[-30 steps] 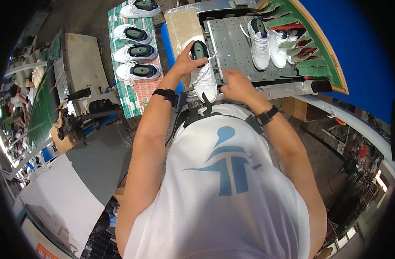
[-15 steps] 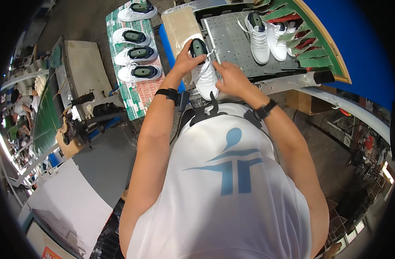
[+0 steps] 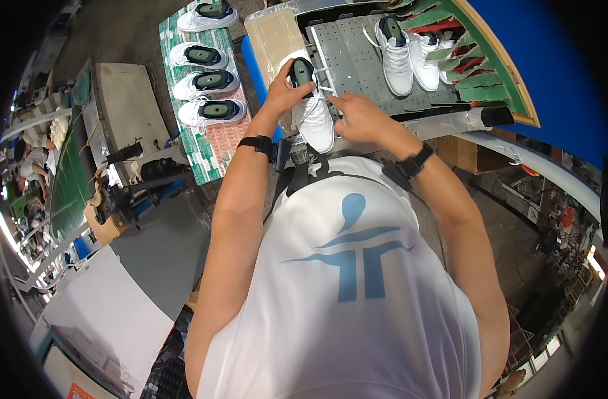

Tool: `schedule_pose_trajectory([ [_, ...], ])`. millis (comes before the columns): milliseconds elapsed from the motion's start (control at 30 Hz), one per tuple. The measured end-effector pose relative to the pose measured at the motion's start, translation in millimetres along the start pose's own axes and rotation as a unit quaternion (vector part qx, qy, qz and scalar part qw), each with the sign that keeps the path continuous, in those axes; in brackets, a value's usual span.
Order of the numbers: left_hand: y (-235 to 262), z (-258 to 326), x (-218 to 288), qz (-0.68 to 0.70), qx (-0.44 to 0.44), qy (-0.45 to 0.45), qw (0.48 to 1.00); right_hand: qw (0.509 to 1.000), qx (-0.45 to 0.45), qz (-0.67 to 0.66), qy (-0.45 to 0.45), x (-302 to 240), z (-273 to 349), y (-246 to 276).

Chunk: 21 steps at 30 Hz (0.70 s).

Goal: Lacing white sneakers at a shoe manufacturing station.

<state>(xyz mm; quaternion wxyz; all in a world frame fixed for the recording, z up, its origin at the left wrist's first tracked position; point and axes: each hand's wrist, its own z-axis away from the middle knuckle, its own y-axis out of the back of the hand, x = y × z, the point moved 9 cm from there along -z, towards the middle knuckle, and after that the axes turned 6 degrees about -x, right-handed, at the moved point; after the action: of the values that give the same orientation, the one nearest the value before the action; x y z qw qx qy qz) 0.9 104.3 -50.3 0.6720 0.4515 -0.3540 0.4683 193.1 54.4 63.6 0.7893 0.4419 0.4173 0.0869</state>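
A white lace-up shoe [image 3: 313, 123] with a dark green insert [image 3: 302, 72] in its opening stands in front of me, toe toward my body. My left hand [image 3: 288, 90] is closed round its collar, thumb pressed at the tongue beside the insert. At the shoe's right side is my right hand [image 3: 362, 118], its fingers bent and index fingertip at a loose white shoelace [image 3: 326, 88]. The lace runs from the top eyelets to those fingertips; the exact pinch is too small to see clearly.
Several white shoes with green inserts lie on a green-and-red patterned board [image 3: 214, 159] at left. More white shoes [image 3: 398, 70] stand on a grey perforated conveyor [image 3: 347, 60], before green flaps [image 3: 486, 76] at a machine opening. A brown taped panel [image 3: 274, 33] lies behind my left hand.
My right hand has drawn slightly to the right, away from the shoe, and its wrist has turned a little. My left hand keeps its hold on the shoe.
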Motion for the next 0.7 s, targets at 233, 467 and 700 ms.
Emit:
schedule_pose_trajectory([
  [233, -3.6, 5.4, 17.4, 0.054, -0.015, -0.005, 0.998, 0.977, 0.036, -0.206, -0.032, -16.5, 33.5, -7.1],
  [467, -4.7, -7.4, -7.8, 0.050, -0.014, -0.026, 0.998, 0.992, 0.065, -0.102, -0.022, 5.7, 1.9, 9.7],
  [700, -4.1, 5.4, 12.3, 0.105, -0.031, 0.006, 0.994, 0.917, -0.305, 0.142, -0.214, 74.9, 56.4, -55.4],
])
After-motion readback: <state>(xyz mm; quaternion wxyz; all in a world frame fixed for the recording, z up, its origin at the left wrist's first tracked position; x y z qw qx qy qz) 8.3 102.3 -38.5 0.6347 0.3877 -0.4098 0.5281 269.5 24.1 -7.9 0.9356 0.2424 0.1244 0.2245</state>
